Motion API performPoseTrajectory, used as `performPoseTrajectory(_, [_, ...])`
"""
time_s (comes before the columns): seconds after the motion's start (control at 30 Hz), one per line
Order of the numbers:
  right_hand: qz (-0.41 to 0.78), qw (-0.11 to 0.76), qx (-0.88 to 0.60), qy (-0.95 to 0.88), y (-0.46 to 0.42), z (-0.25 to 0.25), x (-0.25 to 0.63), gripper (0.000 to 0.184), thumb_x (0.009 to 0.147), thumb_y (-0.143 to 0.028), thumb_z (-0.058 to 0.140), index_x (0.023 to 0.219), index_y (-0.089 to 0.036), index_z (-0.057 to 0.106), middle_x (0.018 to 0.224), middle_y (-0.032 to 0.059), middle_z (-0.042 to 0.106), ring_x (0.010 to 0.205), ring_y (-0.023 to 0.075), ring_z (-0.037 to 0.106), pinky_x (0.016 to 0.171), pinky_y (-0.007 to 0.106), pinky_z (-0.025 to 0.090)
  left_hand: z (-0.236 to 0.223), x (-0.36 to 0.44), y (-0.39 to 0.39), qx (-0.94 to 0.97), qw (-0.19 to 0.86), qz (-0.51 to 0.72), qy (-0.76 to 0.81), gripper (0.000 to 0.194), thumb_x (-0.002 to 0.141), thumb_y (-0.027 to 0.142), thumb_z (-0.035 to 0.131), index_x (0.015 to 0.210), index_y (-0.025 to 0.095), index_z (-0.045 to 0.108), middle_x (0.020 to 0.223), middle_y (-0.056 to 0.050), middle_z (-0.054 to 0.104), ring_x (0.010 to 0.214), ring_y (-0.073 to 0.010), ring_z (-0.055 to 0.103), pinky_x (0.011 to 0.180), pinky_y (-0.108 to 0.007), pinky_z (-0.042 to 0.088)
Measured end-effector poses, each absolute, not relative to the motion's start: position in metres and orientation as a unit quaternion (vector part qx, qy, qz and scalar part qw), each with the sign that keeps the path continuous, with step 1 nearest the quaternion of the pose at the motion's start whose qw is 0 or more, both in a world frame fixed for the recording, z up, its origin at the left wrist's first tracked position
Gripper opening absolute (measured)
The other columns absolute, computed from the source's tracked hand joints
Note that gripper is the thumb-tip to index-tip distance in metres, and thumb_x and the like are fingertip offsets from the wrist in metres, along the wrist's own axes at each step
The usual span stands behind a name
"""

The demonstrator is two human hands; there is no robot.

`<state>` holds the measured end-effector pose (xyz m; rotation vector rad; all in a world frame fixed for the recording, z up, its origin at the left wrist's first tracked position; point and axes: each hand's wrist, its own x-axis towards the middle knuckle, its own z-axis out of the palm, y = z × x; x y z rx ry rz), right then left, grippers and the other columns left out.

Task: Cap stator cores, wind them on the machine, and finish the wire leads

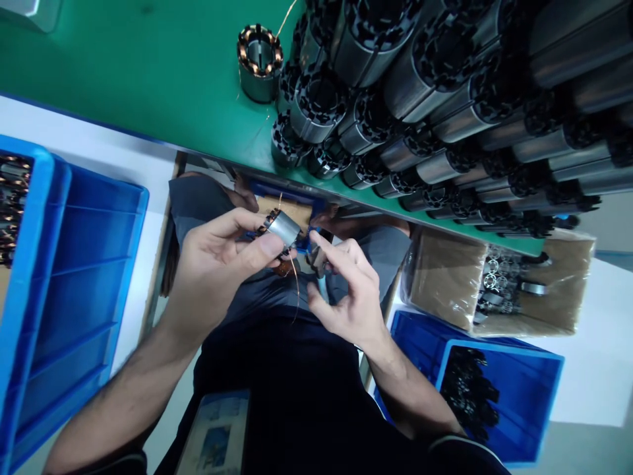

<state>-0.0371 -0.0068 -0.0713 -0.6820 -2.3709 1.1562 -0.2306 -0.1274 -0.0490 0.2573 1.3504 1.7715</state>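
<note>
My left hand (217, 264) grips a motor stator (283, 229), a short silvery cylinder with dark slotted ends, between thumb and fingers. Thin copper wire (297, 280) hangs from its lower end, and a short strand sticks up from the other. Just to the right, my right hand (349, 287) is curled round a small plier-like tool (319, 260) with a pale blue handle. Its jaws are partly hidden by the fingers, so its exact kind is unclear. The tool and the stator look slightly apart. Both hands are above my lap, below the bench edge.
On the green bench (148, 66) stands a copper-wound stator (260, 63), beside stacked rows of unwound stator cores (366, 125). Blue crates (93, 231) lie at the left. At right are a plastic-lined carton (445, 277) of metal parts and a blue bin (524, 396) with black pieces.
</note>
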Motion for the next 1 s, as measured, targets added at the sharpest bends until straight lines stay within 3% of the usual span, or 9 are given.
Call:
performPoseTrajectory(0.13, [0.373, 0.249, -0.223, -0.865, -0.01, -0.071, -0.04, 0.064, 0.102, -0.022, 0.08, 0.165, -0.029, 0.084, 0.106, 0.004, 0.068, 0.091, 0.0218, 0.065, 0.081, 0.039, 0.067, -0.049, -0.222, -0.123, 0.085, 0.468, 0.715, 0.512, 0.023, 0.092, 0.04, 0.112, 0.093, 0.023, 0.095, 0.091, -0.003, 0.088, 0.081, -0.0152, 0.085, 0.08, -0.021, 0.075])
performPoseTrajectory(0.27, [0.355, 0.253, -0.233, -0.869, -0.01, -0.071, -0.041, 0.06, 0.106, -0.023, 0.081, 0.166, -0.032, 0.084, 0.104, 0.0038, 0.068, 0.091, 0.0221, 0.064, 0.083, 0.04, 0.068, -0.049, -0.218, -0.119, 0.086, 0.477, 0.714, 0.506, 0.021, 0.09, 0.037, 0.11, 0.093, 0.024, 0.094, 0.091, -0.004, 0.088, 0.082, -0.0177, 0.084, 0.081, -0.026, 0.075])
performPoseTrajectory(0.5, [0.409, 0.269, -0.211, -0.846, -0.008, -0.077, -0.035, 0.071, 0.112, -0.013, 0.083, 0.178, -0.04, 0.075, 0.105, 0.0009, 0.065, 0.091, 0.018, 0.066, 0.083, 0.031, 0.064, -0.05, -0.214, -0.115, 0.09, 0.459, 0.704, 0.534, 0.029, 0.086, 0.039, 0.112, 0.091, 0.021, 0.09, 0.09, -0.004, 0.086, 0.079, -0.0183, 0.082, 0.074, -0.026, 0.071])
performPoseTrajectory(0.67, [0.465, 0.184, -0.221, -0.837, 0.004, -0.087, -0.038, 0.061, 0.114, -0.022, 0.075, 0.175, -0.03, 0.078, 0.1, 0.0018, 0.072, 0.086, 0.0198, 0.069, 0.086, 0.034, 0.067, -0.068, -0.212, -0.11, 0.042, 0.414, 0.725, 0.549, 0.039, 0.082, 0.046, 0.111, 0.086, 0.019, 0.083, 0.083, 0.0, 0.082, 0.072, -0.0156, 0.083, 0.069, -0.022, 0.071])
performPoseTrajectory(0.73, [0.469, 0.104, -0.25, -0.84, 0.011, -0.093, -0.04, 0.068, 0.113, -0.027, 0.07, 0.18, -0.022, 0.072, 0.121, 0.0106, 0.085, 0.101, 0.0253, 0.079, 0.1, 0.042, 0.072, -0.076, -0.22, -0.116, 0.009, 0.385, 0.723, 0.573, 0.043, 0.081, 0.05, 0.111, 0.088, 0.019, 0.082, 0.085, 0.0, 0.083, 0.073, -0.016, 0.086, 0.07, -0.021, 0.072])
performPoseTrajectory(0.83, [0.453, -0.016, -0.287, -0.844, 0.019, -0.107, -0.038, 0.092, 0.11, -0.041, 0.069, 0.194, -0.011, 0.05, 0.162, 0.0251, 0.082, 0.128, 0.0374, 0.086, 0.118, 0.055, 0.071, -0.082, -0.254, -0.155, -0.017, 0.302, 0.716, 0.629, 0.048, 0.079, 0.055, 0.109, 0.095, 0.021, 0.081, 0.092, -0.001, 0.085, 0.08, -0.0188, 0.09, 0.073, -0.022, 0.073])
performPoseTrajectory(0.9, [0.439, -0.059, -0.298, -0.845, 0.022, -0.122, -0.031, 0.102, 0.111, -0.051, 0.067, 0.198, -0.007, 0.039, 0.167, 0.0286, 0.08, 0.131, 0.0419, 0.089, 0.115, 0.057, 0.073, -0.077, -0.289, -0.204, -0.008, 0.19, 0.7, 0.689, 0.049, 0.077, 0.056, 0.107, 0.099, 0.023, 0.078, 0.097, -0.001, 0.085, 0.089, -0.0215, 0.092, 0.08, -0.026, 0.075])
performPoseTrajectory(1.0, [0.415, -0.034, -0.277, -0.866, 0.022, -0.151, -0.02, 0.096, 0.115, -0.06, 0.061, 0.196, -0.01, 0.045, 0.174, 0.0285, 0.076, 0.136, 0.045, 0.09, 0.105, 0.054, 0.077, -0.053, -0.346, -0.295, 0.027, -0.023, 0.525, 0.851, 0.048, 0.082, 0.061, 0.097, 0.105, 0.025, 0.075, 0.11, -0.003, 0.086, 0.101, -0.0229, 0.089, 0.089, -0.031, 0.074])
